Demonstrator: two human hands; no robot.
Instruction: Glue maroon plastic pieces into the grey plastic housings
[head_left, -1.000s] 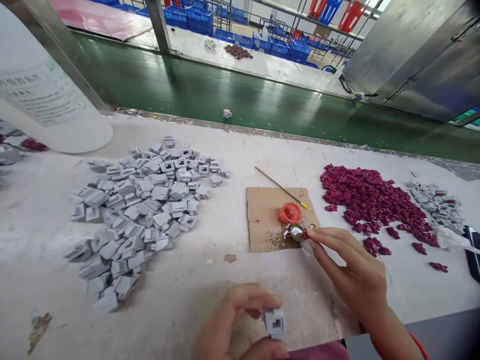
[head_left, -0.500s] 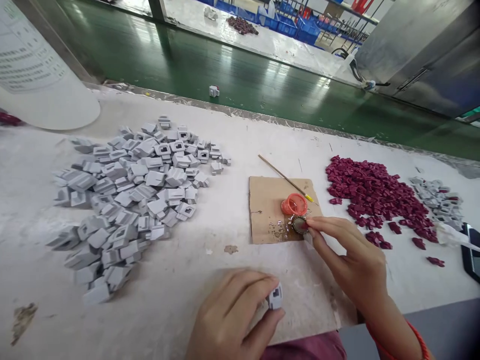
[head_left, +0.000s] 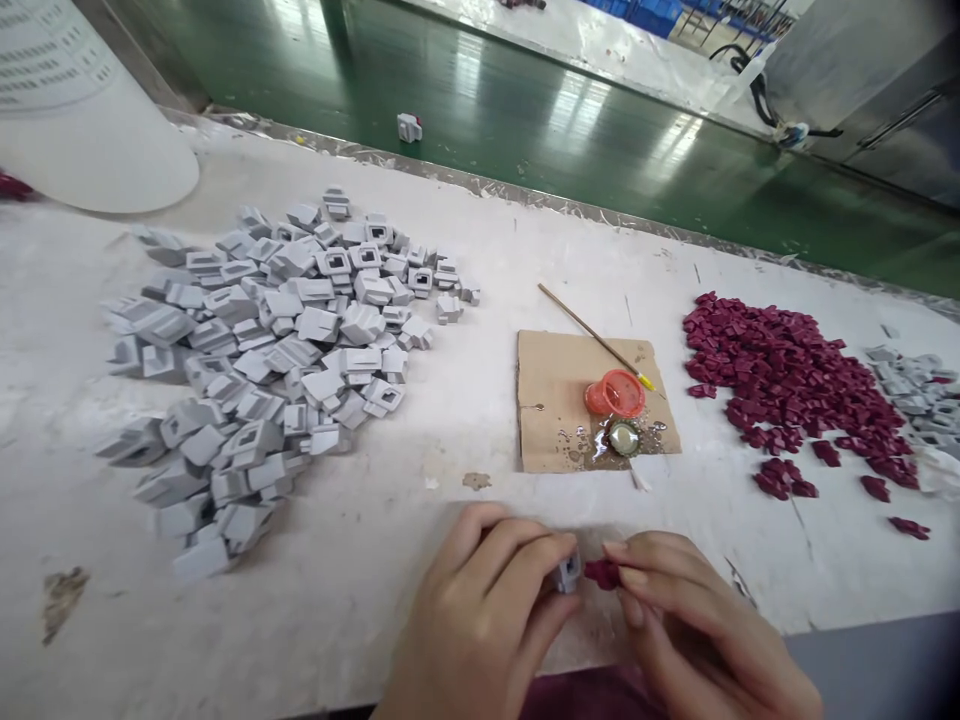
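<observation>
My left hand (head_left: pixel 487 610) pinches a small grey plastic block (head_left: pixel 568 570), its square opening turned to the right. Just right of it, my right hand (head_left: pixel 690 620) grips a small dark-red plastic piece (head_left: pixel 601 573) between thumb and fingers. A narrow gap separates the piece from the block's opening. Beyond my hands lies a cardboard sheet (head_left: pixel 551 370) carrying a red cup (head_left: pixel 616 394) and a bottle cap (head_left: pixel 623 437) in a wet patch. A thin stick with a yellow end (head_left: pixel 589 330) rests across the sheet's far edge.
A large heap of grey blocks (head_left: pixel 285 340) spreads over the left of the table. On the right are a pile of dark-red pieces (head_left: pixel 787 370) and more grey parts (head_left: pixel 919 390). A white cylinder (head_left: pixel 97 120) stands far left. One assembled block (head_left: pixel 409 127) sits on the green conveyor (head_left: pixel 510 110).
My right hand has come back from the bottle cap with the dark-red piece, stopping beside the grey block. My left hand still holds the block. The view has tilted down.
</observation>
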